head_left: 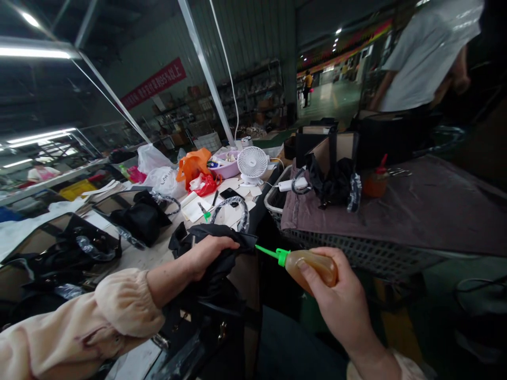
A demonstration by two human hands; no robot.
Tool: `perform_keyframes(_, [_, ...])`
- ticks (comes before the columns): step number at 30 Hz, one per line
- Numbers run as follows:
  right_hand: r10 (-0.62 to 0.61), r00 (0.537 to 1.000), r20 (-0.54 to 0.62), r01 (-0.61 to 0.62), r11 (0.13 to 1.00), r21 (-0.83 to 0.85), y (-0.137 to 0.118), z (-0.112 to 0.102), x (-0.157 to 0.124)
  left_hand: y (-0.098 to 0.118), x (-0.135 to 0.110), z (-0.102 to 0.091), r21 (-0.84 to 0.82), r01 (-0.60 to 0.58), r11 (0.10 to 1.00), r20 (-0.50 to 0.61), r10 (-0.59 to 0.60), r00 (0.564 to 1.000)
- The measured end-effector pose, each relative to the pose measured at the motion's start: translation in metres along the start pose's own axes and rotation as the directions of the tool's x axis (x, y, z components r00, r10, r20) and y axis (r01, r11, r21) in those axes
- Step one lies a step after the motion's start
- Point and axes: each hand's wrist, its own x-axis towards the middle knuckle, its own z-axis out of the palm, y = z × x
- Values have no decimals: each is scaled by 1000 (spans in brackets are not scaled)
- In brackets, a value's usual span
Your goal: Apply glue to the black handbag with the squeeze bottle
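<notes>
My right hand (336, 285) is wrapped round a squeeze bottle (307, 268) of amber liquid, tilted so its thin green nozzle points left. The nozzle tip meets or nearly meets the edge of a black bag (237, 240); I cannot tell whether they touch. My left hand (208, 253) is closed on the bag's black fabric, thumb on top and the other fingers hidden. A plastic-wrapped handle (243, 216) loops up behind the bag. Below lies more dark bag material (206, 327) with metal fittings.
Other black bags (140, 219) lie left on the worktable. Behind are a white fan (252, 164), a phone (232, 195), plastic bags (194, 166) and a purple basin (227, 168). Right, a cloth-covered crate (344, 253) bears a bag and an orange bottle (376, 182). A person (428, 58) stands beyond.
</notes>
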Motion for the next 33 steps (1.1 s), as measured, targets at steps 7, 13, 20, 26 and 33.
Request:
perform_keyframes(7, [275, 961, 42, -278, 947, 164, 9, 16, -10, -3, 0, -4, 46, -43, 998, -64, 45, 997])
perform_keyframes(13, [362, 928, 82, -366, 854, 370, 17, 33, -11, -6, -3, -5, 54, -44, 998, -82, 49, 995])
perform_keyframes(20, [453, 863, 225, -501, 705, 501, 12, 38, -21, -9, -6, -13, 55, -79, 995, -97, 84, 992])
perform_keyframes(26, [462, 867, 188, -487, 704, 516, 7, 35, -20, -9, -6, -15, 42, -69, 997, -102, 73, 992])
perform_keyframes(33, [457, 868, 193, -484, 695, 531, 7, 39, -21, -9, -7, -13, 46, -76, 996, -89, 80, 993])
